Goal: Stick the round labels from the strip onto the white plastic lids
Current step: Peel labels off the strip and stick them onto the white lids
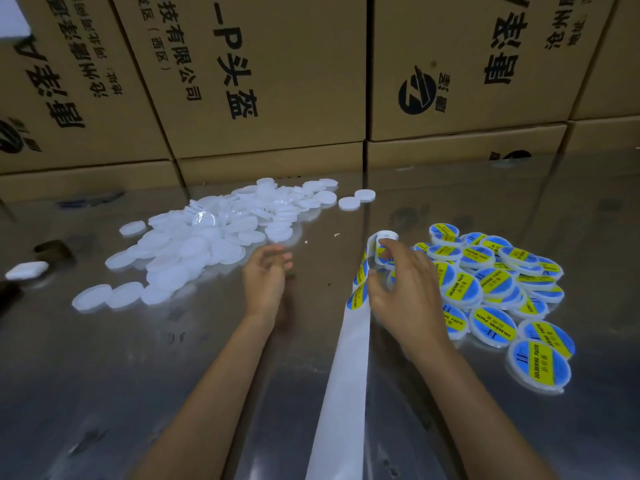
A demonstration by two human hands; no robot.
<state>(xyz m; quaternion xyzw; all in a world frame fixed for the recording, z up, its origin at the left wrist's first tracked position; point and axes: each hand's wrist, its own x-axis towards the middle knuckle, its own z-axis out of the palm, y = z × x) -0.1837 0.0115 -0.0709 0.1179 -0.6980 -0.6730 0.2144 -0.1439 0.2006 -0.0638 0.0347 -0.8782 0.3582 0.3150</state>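
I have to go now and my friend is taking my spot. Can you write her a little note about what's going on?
Left hand: empty, fingers relaxed, near the pile of plain white lids.
Right hand: fingers curled on the label strip; it also seems to hold a lid.
Done: a heap of labelled lids lies to the right.
Left: many plain lids need labels. The strip's near part is bare backing; labels remain near the right hand.
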